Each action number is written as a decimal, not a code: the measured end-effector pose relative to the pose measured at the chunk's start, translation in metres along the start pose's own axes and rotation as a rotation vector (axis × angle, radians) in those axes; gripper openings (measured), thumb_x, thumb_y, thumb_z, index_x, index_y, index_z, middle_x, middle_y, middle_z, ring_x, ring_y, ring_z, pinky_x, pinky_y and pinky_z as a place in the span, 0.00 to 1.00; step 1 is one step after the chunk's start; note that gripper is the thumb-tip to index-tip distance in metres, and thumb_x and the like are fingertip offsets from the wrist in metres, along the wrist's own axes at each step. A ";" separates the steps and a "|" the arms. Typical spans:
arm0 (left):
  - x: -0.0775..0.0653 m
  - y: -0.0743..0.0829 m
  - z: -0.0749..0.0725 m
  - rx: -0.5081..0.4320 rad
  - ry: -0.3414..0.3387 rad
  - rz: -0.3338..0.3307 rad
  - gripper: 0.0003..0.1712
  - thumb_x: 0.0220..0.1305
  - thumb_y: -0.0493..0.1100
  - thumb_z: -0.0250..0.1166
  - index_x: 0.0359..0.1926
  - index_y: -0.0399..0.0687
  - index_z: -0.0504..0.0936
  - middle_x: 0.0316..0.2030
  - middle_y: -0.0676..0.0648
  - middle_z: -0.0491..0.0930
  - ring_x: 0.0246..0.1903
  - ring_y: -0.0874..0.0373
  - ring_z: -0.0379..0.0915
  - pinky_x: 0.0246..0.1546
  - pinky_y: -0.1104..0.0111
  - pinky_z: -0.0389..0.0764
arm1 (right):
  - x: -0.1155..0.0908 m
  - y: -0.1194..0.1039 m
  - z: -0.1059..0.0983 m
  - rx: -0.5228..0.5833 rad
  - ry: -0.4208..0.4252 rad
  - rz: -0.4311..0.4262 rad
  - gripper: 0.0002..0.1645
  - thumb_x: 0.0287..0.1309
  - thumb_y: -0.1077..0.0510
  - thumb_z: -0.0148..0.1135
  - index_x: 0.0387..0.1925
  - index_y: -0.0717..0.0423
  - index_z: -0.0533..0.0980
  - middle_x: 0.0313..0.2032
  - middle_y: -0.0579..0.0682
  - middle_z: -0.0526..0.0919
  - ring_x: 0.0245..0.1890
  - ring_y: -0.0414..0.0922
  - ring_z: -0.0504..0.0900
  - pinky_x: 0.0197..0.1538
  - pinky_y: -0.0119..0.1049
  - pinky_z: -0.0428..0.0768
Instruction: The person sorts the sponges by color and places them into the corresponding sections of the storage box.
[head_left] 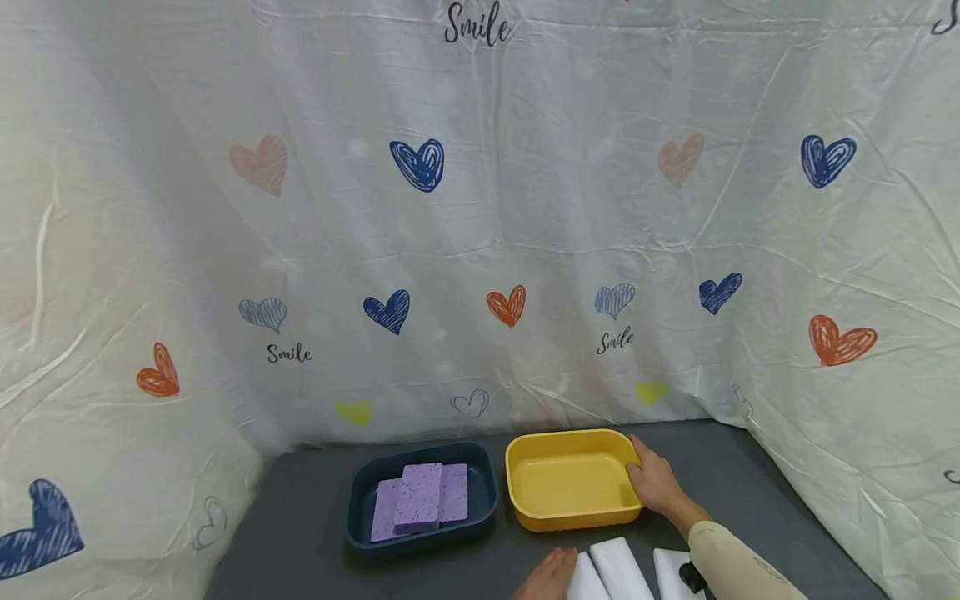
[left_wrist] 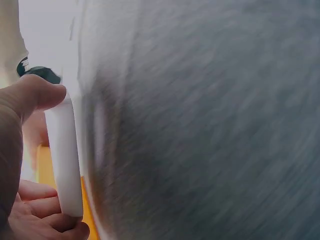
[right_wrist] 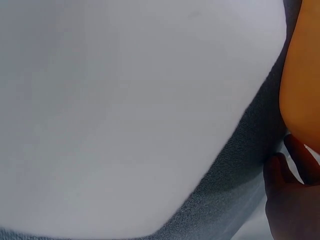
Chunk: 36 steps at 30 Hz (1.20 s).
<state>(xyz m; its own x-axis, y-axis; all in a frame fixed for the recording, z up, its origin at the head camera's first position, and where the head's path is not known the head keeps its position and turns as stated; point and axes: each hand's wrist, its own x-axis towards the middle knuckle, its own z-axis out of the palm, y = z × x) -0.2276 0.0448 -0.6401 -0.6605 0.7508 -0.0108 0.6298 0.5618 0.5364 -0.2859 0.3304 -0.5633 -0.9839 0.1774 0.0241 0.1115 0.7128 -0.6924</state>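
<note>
At the bottom of the head view, my left hand (head_left: 549, 575) is at the near-left white sponge block (head_left: 585, 581). The left wrist view shows that hand gripping a white sponge block (left_wrist: 65, 155) between thumb and fingers. My right hand (head_left: 656, 479) grips the right end of a yellow tub (head_left: 573, 483), thumb over the rim. Nothing lies inside this tub. A second white block (head_left: 621, 568) stands beside the first, and a third (head_left: 666, 571) lies partly hidden by the right sleeve. In the right wrist view, a white block (right_wrist: 140, 110) fills much of the frame.
Left of the yellow tub stands a dark blue tub (head_left: 483, 492) with purple sponges (head_left: 418, 496) stacked in it. Both tubs stand on a dark grey table (head_left: 300, 517). A white cloth (head_left: 555, 192) printed with hearts hangs behind the table and along both sides.
</note>
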 end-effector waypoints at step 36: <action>0.010 0.055 -0.145 -0.014 0.181 -0.024 0.56 0.57 0.60 0.83 0.80 0.50 0.68 0.75 0.47 0.75 0.64 0.50 0.78 0.71 0.51 0.80 | 0.002 0.000 0.002 0.019 0.033 0.019 0.37 0.77 0.63 0.50 0.82 0.71 0.59 0.72 0.74 0.75 0.47 0.51 0.85 0.59 0.58 0.84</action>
<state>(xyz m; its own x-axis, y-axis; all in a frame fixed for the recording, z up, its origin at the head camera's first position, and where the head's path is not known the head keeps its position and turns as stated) -0.2588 0.0328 -0.4887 -0.7390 0.6615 0.1278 0.6080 0.5732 0.5493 -0.2879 0.3293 -0.5649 -0.9764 0.2130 0.0346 0.1268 0.6959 -0.7068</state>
